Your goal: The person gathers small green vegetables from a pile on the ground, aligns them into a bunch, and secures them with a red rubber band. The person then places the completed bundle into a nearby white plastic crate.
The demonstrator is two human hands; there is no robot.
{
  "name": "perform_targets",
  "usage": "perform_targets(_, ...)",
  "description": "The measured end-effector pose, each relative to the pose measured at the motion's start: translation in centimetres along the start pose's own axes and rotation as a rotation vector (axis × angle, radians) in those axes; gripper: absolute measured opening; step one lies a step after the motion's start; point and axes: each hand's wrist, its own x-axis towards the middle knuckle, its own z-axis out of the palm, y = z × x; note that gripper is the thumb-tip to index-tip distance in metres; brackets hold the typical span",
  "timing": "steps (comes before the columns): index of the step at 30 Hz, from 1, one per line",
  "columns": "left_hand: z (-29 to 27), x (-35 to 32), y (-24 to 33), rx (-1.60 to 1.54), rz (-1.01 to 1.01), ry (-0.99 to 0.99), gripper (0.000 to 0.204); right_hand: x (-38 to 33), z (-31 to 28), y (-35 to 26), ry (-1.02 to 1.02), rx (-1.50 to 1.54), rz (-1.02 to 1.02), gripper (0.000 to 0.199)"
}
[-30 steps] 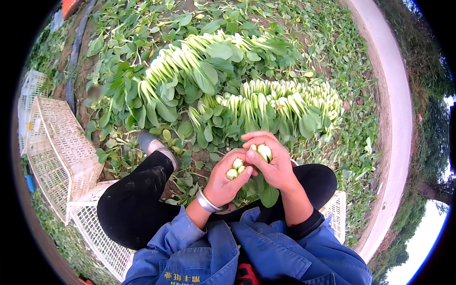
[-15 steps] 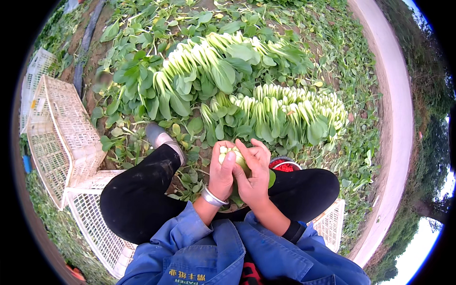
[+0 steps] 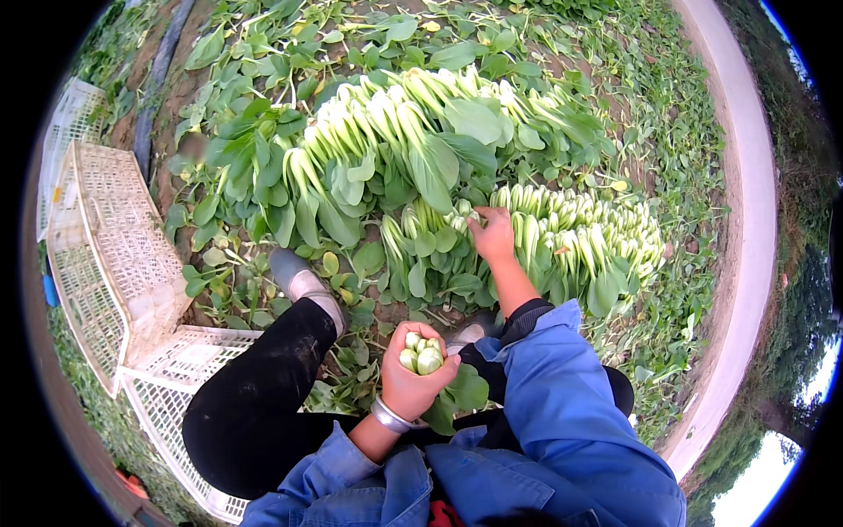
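My left hand [image 3: 404, 382] is closed around a small bunch of bok choy [image 3: 425, 355] over my lap. Its pale bases face up, and the green leaves hang out below my fingers. My right hand [image 3: 496, 237] is stretched out to the nearer row of bok choy [image 3: 601, 230]. Its fingers are bent in a pinch at a pale bok choy base [image 3: 462, 209] in the left part of that row. Behind it lies a second, bigger row of bok choy [image 3: 386, 110], white stems away from me and leaves toward me.
White plastic crates [image 3: 132, 233] stand at my left, one partly beside my leg. My shoes [image 3: 307, 288] rest on soil strewn with loose leaves. A dark hose [image 3: 156, 88] runs at the far left. A pale concrete path [image 3: 742, 176] curves along the right.
Both hands were together around the bunch. My right hand has left it and reached forward to the nearer row. My left hand has lowered a little, still holding the bunch.
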Motion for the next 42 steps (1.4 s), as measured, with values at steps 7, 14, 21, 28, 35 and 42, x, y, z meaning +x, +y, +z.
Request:
perform_targets(7,-1.9,0.9,-1.7,0.009,-0.049,0.098,0.045,-4.0,-2.0,-1.6,-0.197,1.168,0.367,0.027)
perform_targets(14,-1.2,0.9,-1.2,0.116,-0.106,0.02,0.038,3.7,0.6,-3.2,-0.324,-0.206,0.173,0.041)
perform_targets(21,-2.5,1.3,-1.4,0.371,0.09,-0.01,0.054,0.2,-4.4,-4.0,-0.066,-0.013,-0.083,0.026)
perform_targets(28,-0.7,-0.2,1.8,0.305,0.357,-0.242,0.059,-14.4,-16.1,-14.0,-0.211,0.432,-0.187,0.025)
perform_targets(35,-0.8,-2.6,3.0,0.287,0.467,-0.364,0.046,-18.9,-19.1,-15.1,-0.325,0.684,-0.304,0.037)
perform_targets(42,-1.3,-3.5,2.6,0.056,0.342,-0.387,0.059,-23.1,-21.2,-17.5,-0.058,0.423,-0.551,0.036)
